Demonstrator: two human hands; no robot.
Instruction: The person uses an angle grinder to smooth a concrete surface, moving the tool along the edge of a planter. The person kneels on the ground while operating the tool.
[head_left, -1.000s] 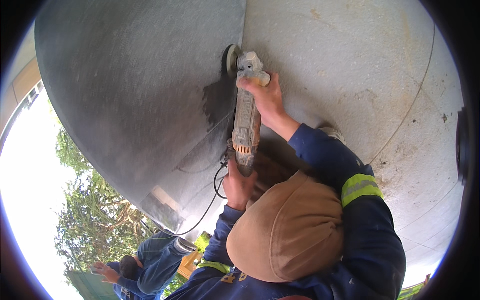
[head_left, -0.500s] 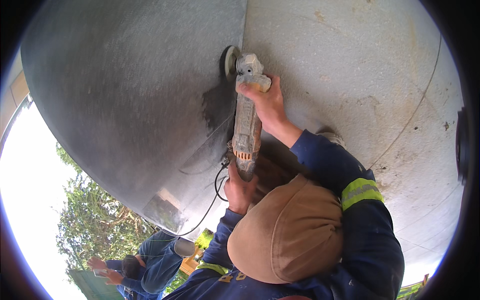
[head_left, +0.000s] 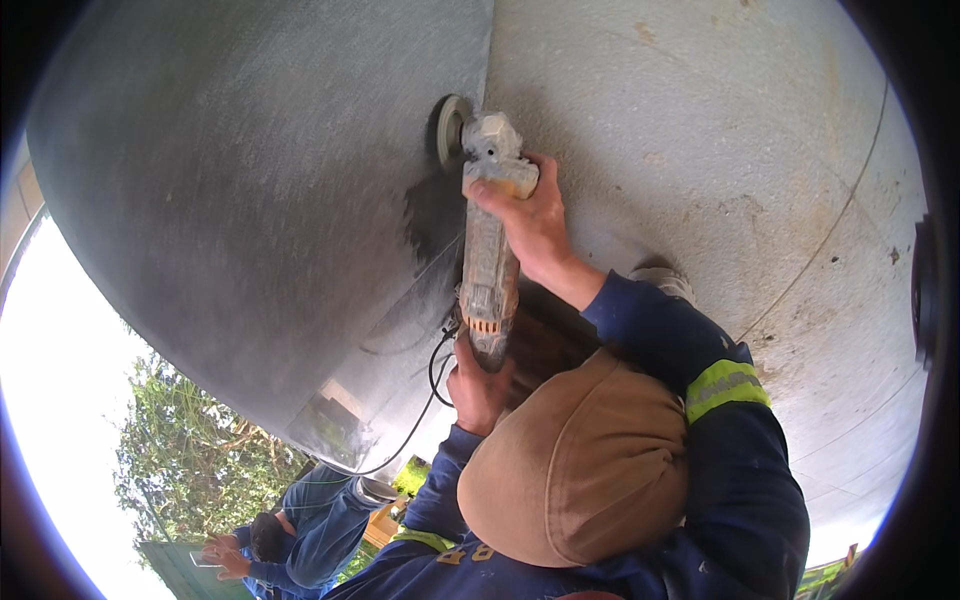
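An angle grinder (head_left: 490, 235), coated in grey dust, is held upright between my two hands. My right hand (head_left: 540, 225) wraps round its neck just below the gear head, thumb across the front. Lower down, my left hand (head_left: 478, 390) grips the rear end of its body, fingers partly hidden. The round disc (head_left: 450, 132) stands edge-on at the dark, smooth surface (head_left: 250, 180); whether it touches cannot be made out. A black cord (head_left: 412, 430) hangs in a loop beside my left hand.
A rough pale surface (head_left: 690, 130) curves on the right, meeting the dark one at a seam. A brown cloth cap (head_left: 575, 460) fills the space between my arms. At lower left another person (head_left: 310, 525) holds a flat, pale object. Trees (head_left: 190, 440) stand behind.
The grinder and its disc have shifted slightly left and down, with both hands still on it. The other person's hands have moved right and down.
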